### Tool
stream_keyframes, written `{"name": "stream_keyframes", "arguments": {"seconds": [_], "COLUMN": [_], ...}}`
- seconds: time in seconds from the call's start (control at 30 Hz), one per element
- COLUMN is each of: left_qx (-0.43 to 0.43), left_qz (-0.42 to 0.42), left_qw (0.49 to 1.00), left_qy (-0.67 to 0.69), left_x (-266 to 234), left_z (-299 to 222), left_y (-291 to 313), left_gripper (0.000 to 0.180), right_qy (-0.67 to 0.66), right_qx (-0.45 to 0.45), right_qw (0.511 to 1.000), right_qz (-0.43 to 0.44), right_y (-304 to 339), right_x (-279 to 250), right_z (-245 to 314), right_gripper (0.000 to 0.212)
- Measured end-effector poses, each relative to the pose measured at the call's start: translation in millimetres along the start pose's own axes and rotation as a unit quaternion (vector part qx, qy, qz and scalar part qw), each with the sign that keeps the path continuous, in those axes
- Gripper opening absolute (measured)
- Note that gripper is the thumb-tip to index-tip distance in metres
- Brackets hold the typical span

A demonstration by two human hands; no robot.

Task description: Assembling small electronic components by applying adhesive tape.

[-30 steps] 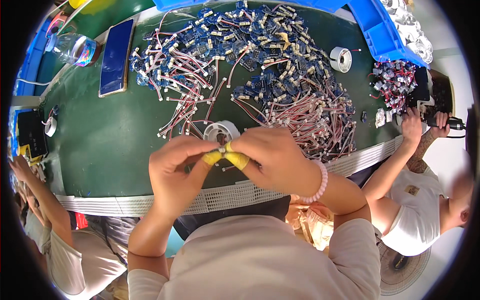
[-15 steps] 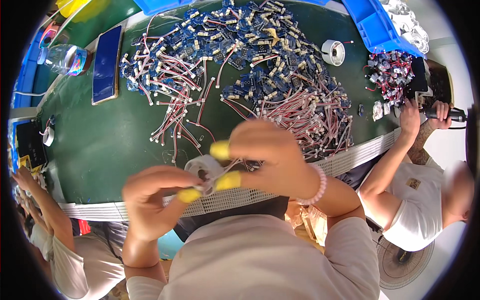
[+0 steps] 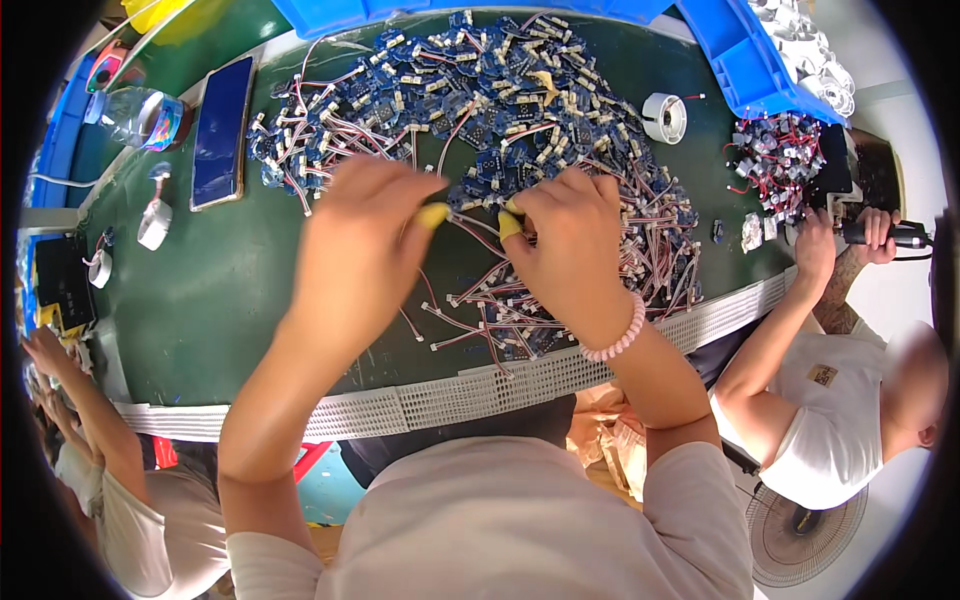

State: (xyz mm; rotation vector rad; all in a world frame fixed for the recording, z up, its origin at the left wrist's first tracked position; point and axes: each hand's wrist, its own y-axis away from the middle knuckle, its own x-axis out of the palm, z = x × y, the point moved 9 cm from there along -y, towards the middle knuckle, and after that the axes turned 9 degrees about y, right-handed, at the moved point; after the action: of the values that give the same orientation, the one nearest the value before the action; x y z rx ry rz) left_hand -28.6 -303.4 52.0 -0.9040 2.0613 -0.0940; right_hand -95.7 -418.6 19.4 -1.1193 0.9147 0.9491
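My left hand (image 3: 365,235) is over the middle of the green table, blurred by motion, with a yellow cover on its thumb. Its fingers hang by the left edge of the heap of blue circuit boards (image 3: 500,95); whether they hold anything is not clear. My right hand (image 3: 572,245), also with yellow fingertip covers, has thumb and forefinger closed together at the heap's lower edge. What sits in that pinch is hidden. Red-and-white cables (image 3: 480,325) with white connectors spread below and beside the right hand. A white ring-shaped housing (image 3: 154,225) lies far left, apart from both hands.
A dark blue flat panel (image 3: 220,135) and a plastic bottle (image 3: 140,118) lie at the upper left. Another white round housing (image 3: 664,118) stands right of the heap. Blue bins (image 3: 760,65) line the far edge. Co-workers sit on both sides; the right one (image 3: 815,250) holds a black tool.
The white housing has left my hands and now lies at the far left. Both hands have moved up and away from the table's near edge toward the boards.
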Motion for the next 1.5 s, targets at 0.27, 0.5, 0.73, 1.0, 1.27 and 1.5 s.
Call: {"name": "stream_keyframes", "arguments": {"seconds": [0.27, 0.5, 0.73, 1.0, 1.27, 1.5], "left_qx": [-0.079, -0.168, -0.223, -0.226, -0.231, -0.238], "left_qz": [0.080, -0.060, -0.105, -0.084, -0.085, -0.058], "left_qw": [0.993, 0.917, 0.778, 0.834, 0.855, 0.830], "left_qy": [0.025, 0.356, 0.578, 0.496, 0.457, 0.501], "left_x": [46.6, 17.8, 24.4, 14.6, 12.7, 17.4], "left_z": [26.6, 29.3, 36.0, 30.2, 29.2, 23.8], "left_y": [-2.1, 29.4, 54.2, 56.6, 56.3, 56.7], "left_gripper": [0.034, 0.024, 0.025, 0.027, 0.028, 0.026], "right_qy": [-0.285, -0.547, -0.466, -0.474, -0.432, -0.421], "right_qx": [0.039, 0.174, 0.066, 0.028, 0.009, -0.028], "right_qw": [0.955, 0.819, 0.879, 0.876, 0.895, 0.903], "right_qz": [-0.078, -0.009, 0.077, 0.087, 0.108, 0.077], "right_y": [0.5, 11.3, 8.5, 7.5, 5.7, 11.0], "right_x": [-18.5, 12.3, 10.7, 11.0, 6.2, -0.8], "right_z": [-24.9, -33.8, 16.4, 25.2, 28.6, 28.5], "right_gripper": [0.018, 0.014, 0.014, 0.017, 0.016, 0.015]}}
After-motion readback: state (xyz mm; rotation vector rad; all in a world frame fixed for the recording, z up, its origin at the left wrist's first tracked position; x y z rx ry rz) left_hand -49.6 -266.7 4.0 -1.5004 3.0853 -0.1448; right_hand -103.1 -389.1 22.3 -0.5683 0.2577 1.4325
